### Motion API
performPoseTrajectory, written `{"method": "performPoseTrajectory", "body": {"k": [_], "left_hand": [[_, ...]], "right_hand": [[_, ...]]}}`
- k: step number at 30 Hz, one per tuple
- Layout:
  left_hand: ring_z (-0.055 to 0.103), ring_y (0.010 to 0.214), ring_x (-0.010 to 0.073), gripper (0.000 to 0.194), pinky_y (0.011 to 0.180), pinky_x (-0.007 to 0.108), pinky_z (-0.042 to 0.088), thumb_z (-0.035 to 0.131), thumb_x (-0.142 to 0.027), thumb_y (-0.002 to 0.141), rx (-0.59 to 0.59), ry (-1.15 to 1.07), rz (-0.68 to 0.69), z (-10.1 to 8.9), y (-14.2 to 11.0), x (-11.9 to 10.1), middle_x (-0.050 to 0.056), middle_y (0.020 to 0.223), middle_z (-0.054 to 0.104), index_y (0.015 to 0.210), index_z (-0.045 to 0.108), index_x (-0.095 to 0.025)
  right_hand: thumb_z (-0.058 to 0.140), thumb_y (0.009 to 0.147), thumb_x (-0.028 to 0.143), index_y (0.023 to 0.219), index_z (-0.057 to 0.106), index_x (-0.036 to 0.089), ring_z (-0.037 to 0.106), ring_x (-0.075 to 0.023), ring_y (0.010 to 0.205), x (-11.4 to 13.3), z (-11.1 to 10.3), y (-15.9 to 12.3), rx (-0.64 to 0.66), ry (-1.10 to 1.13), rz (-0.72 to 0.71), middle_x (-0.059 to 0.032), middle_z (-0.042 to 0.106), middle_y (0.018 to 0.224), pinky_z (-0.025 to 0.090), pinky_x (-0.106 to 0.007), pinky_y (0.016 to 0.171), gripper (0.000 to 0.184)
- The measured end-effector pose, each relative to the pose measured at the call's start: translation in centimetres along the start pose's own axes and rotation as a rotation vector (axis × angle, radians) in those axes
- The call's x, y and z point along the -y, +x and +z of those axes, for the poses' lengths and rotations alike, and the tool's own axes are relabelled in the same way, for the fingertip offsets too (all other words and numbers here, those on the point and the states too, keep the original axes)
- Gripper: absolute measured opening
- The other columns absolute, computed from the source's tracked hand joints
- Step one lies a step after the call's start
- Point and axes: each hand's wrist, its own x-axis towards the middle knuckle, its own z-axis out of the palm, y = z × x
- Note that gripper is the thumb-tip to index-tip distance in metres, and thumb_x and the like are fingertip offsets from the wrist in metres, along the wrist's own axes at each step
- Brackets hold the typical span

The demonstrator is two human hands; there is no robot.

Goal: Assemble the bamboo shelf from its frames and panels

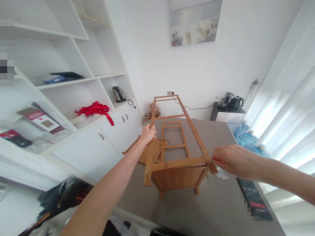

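Observation:
A partly assembled wooden frame (194, 132) stands on the grey table, with long rails, crossbars and a slatted wooden panel (178, 179) at its near end. My left hand (148, 134) is wrapped round the frame's left rail. At the near right corner, my right hand (227, 160) has its fingers closed beside the rail end; what they pinch, if anything, is hidden. Just under that hand lies a clear plastic bag (222, 173). A second, smaller ladder-like wooden frame (185, 141) shows through the opening. Loose wooden panels (141, 150) lie to the left.
The grey table (221, 203) carries a dark flat item (253, 193) at its right edge. Blue water bottles (248, 139) stand by the curtain. A small cabinet with kettles (227, 116) is at the back right. White shelves (81, 80) with red ribbon (94, 109) line the left.

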Motion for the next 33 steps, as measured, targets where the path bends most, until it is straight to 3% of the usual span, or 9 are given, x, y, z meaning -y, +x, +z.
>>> {"method": "performPoseTrajectory", "body": {"k": [10,15,20,27,33], "left_hand": [[0.039,0.025,0.0057,0.01,0.033,0.019,0.024,0.047,-0.015,0.081,0.019,0.019,-0.041,0.6,-0.2,0.2,-0.007,0.045,0.046,0.072,0.048,-0.017],[0.037,0.025,0.0047,0.011,0.032,0.018,0.023,0.046,-0.015,0.082,0.027,0.018,-0.036,1.0,-0.2,-0.1,-0.007,0.044,0.045,0.072,0.048,-0.017],[0.038,0.025,0.005,0.011,0.032,0.018,0.023,0.045,-0.016,0.083,0.026,0.015,-0.038,0.9,-0.2,0.2,-0.007,0.046,0.046,0.072,0.047,-0.017],[0.04,0.026,0.0056,0.012,0.035,0.019,0.025,0.045,-0.016,0.084,0.024,0.003,-0.04,0.5,-0.2,0.8,-0.007,0.046,0.046,0.072,0.047,-0.017],[0.041,0.027,0.006,0.012,0.036,0.019,0.026,0.044,-0.017,0.084,0.029,-0.019,-0.038,0.4,-0.2,1.0,-0.007,0.046,0.045,0.073,0.046,-0.018]], "right_hand": [[0.04,0.089,0.014,0.07,0.055,0.016,0.049,-0.0132,0.062,-1.0,-0.2,-0.4,-0.044,-0.057,-0.287,-0.0025,0.056,0.068,0.03,-0.027,0.058,0.024],[0.034,0.095,0.026,0.071,0.051,0.017,0.041,-0.0118,0.058,-0.6,-3.1,-0.3,-0.21,-0.064,-0.191,-0.0012,0.051,0.066,0.026,-0.027,0.054,0.03],[0.038,0.093,0.024,0.063,0.048,0.018,0.041,-0.0093,0.055,3.1,-4.6,1.3,-0.141,0.078,-0.24,0.0011,0.052,0.063,0.023,-0.025,0.052,0.032],[0.04,0.091,0.024,0.066,0.053,0.016,0.048,-0.0101,0.059,9.2,-2.6,7.1,-0.129,0.082,-0.417,-0.001,0.06,0.07,0.02,-0.026,0.051,0.029],[0.035,0.093,0.024,0.072,0.053,0.016,0.053,-0.0132,0.069,11.4,-0.6,10.7,-0.122,0.192,-0.283,-0.0041,0.061,0.077,0.028,-0.026,0.057,0.029]]}}
